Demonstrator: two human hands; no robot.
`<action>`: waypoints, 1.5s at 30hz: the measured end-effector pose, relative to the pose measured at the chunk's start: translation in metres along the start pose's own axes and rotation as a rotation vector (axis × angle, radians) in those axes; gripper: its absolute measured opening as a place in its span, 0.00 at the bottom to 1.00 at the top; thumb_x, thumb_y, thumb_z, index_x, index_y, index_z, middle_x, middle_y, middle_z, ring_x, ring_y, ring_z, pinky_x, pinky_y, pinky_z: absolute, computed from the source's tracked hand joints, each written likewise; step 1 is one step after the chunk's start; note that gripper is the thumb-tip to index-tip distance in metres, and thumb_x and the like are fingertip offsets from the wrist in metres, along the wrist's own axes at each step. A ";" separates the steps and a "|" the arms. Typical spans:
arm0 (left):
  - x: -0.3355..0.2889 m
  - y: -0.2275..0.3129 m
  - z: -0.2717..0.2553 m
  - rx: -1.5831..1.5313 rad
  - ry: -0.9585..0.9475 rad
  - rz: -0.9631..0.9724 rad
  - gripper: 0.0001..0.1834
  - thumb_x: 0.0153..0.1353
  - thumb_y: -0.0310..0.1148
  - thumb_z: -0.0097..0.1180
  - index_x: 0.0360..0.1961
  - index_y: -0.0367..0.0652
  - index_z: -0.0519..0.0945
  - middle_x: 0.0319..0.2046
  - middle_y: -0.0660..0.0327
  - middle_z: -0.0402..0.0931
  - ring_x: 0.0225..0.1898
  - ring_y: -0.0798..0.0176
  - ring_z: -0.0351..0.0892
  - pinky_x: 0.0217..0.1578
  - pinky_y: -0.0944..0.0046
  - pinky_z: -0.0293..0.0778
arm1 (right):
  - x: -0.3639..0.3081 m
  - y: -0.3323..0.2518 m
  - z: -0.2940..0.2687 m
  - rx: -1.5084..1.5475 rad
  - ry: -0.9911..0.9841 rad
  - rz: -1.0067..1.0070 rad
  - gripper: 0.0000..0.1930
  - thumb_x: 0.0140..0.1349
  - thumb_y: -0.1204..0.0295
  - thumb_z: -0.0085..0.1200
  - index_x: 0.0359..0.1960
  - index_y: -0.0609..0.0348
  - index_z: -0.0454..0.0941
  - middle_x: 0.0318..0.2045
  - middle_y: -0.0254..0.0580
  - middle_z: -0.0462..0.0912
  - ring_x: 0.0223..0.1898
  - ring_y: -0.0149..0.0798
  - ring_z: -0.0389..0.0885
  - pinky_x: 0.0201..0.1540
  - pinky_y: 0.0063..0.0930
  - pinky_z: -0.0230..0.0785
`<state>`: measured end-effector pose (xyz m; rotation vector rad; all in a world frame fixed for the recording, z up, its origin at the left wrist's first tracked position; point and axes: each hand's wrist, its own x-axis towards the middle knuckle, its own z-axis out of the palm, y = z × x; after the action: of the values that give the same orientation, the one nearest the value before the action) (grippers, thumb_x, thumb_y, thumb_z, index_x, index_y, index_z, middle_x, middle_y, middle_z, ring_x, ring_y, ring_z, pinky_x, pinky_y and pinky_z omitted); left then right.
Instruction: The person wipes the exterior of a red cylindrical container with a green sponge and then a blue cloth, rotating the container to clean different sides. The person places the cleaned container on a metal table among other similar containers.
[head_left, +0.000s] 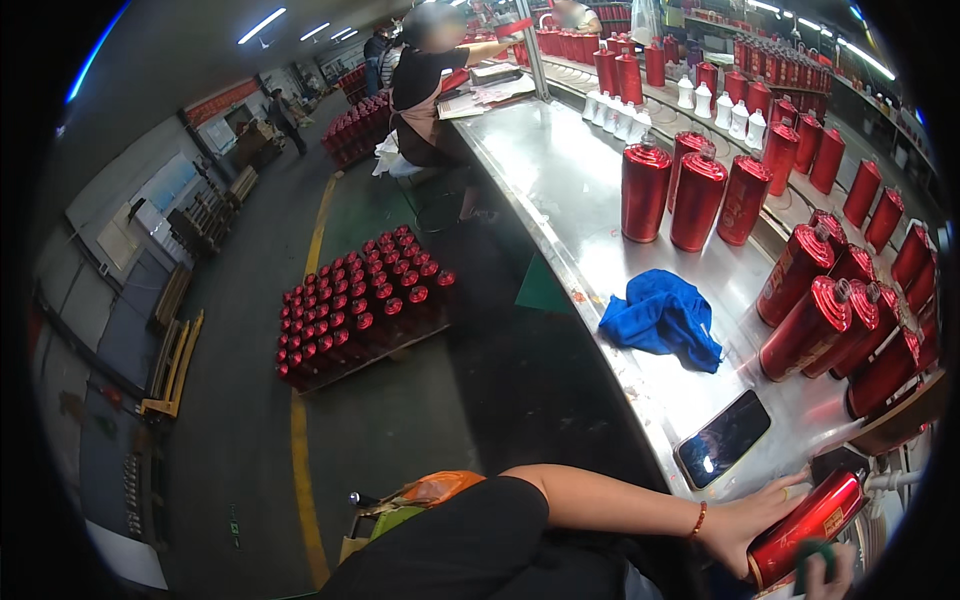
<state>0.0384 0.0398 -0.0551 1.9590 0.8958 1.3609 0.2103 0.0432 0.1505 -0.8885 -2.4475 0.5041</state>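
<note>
At the lower right, my left hand (748, 520) grips a shiny red bottle (822, 518) from its left side. That bottle lies tilted, its upper end toward a pale rod-like fixture (893, 481) at the right. Against the bottle's lower part is my right hand (840, 575), partly cut off by the picture's rim. Its fingers are closed around a small dark green piece (812, 556), blurred, whose kind I cannot make out. A black phone (724, 438) lies on the metal table (655, 400) just beyond my left hand.
A crumpled blue cloth (662, 318) and several standing red bottles (697, 200) are on the table. More bottles crowd the right side (812, 325). White bottles (703, 105) stand farther back. Another person (425, 80) works at the far end. Red bottles (365, 300) fill a floor pallet.
</note>
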 end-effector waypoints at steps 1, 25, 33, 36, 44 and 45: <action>0.002 0.006 -0.004 0.014 -0.004 0.015 0.74 0.34 0.54 0.78 0.76 0.31 0.47 0.73 0.36 0.49 0.78 0.26 0.33 0.76 0.36 0.37 | 0.006 0.004 -0.003 -0.029 0.059 0.046 0.13 0.58 0.82 0.67 0.45 0.59 0.89 0.33 0.43 0.86 0.34 0.43 0.82 0.55 0.41 0.73; 0.006 0.028 -0.012 0.040 0.097 0.076 0.69 0.36 0.51 0.78 0.76 0.33 0.52 0.65 0.37 0.62 0.74 0.26 0.46 0.75 0.35 0.44 | 0.013 0.007 0.000 -0.063 0.064 0.064 0.11 0.61 0.76 0.68 0.46 0.53 0.90 0.35 0.41 0.87 0.36 0.46 0.84 0.49 0.38 0.76; 0.002 0.035 -0.013 -0.063 0.078 -0.058 0.70 0.39 0.50 0.78 0.76 0.30 0.49 0.53 0.39 0.69 0.55 0.37 0.69 0.61 0.48 0.64 | 0.017 0.002 -0.009 -0.049 -0.106 0.036 0.11 0.61 0.75 0.68 0.46 0.52 0.90 0.40 0.43 0.88 0.39 0.48 0.85 0.55 0.39 0.74; 0.003 0.024 -0.008 -0.061 0.095 0.021 0.72 0.39 0.49 0.79 0.77 0.29 0.46 0.50 0.39 0.69 0.51 0.38 0.70 0.54 0.50 0.67 | 0.022 0.003 -0.009 -0.156 0.081 -0.007 0.11 0.62 0.75 0.67 0.46 0.52 0.89 0.40 0.42 0.87 0.40 0.46 0.84 0.54 0.41 0.74; 0.003 0.032 -0.010 -0.083 0.034 -0.054 0.75 0.41 0.48 0.80 0.78 0.31 0.40 0.49 0.41 0.70 0.50 0.38 0.71 0.54 0.52 0.67 | 0.024 0.007 -0.008 -0.038 -0.119 0.061 0.09 0.61 0.74 0.67 0.43 0.55 0.89 0.37 0.41 0.86 0.39 0.46 0.82 0.56 0.43 0.72; 0.003 0.034 -0.016 -0.084 -0.007 -0.081 0.76 0.40 0.48 0.80 0.79 0.31 0.39 0.49 0.40 0.69 0.50 0.38 0.71 0.54 0.52 0.67 | 0.025 0.012 -0.013 -0.072 -0.019 0.087 0.09 0.61 0.74 0.68 0.44 0.55 0.89 0.37 0.42 0.86 0.39 0.46 0.82 0.55 0.44 0.72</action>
<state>0.0309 0.0230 -0.0219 1.8440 0.8901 1.3230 0.2069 0.0707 0.1629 -1.0281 -2.4657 0.4599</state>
